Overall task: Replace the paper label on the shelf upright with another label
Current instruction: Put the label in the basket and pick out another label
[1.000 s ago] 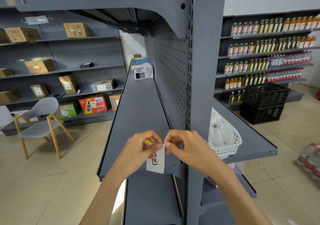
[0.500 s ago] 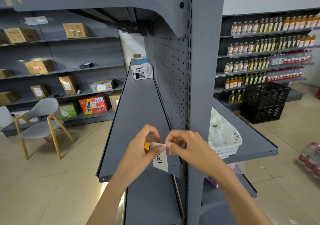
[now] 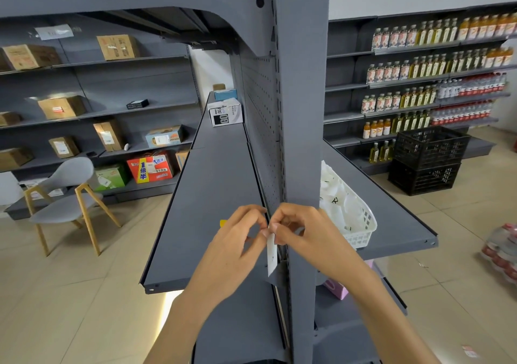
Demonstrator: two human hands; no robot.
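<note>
A small white paper label [image 3: 272,254] hangs edge-on between my two hands, just left of the grey shelf upright [image 3: 302,140]. My left hand [image 3: 237,249] pinches its top edge from the left, and my right hand [image 3: 305,235] pinches the same top edge from the right, close against the upright. The label's writing is turned away and not readable. A bit of yellow [image 3: 223,223] shows behind my left hand; what it is cannot be told.
A white plastic basket [image 3: 361,229] with paper slips sits on the right-hand shelf. A grey shelf board [image 3: 212,184] runs away on the left with a white box [image 3: 225,113] far along it. Black crates [image 3: 428,159] and a grey chair [image 3: 67,193] stand on the floor.
Both hands have carried the label to the right, up against the upright. The label has turned from face-on to edge-on.
</note>
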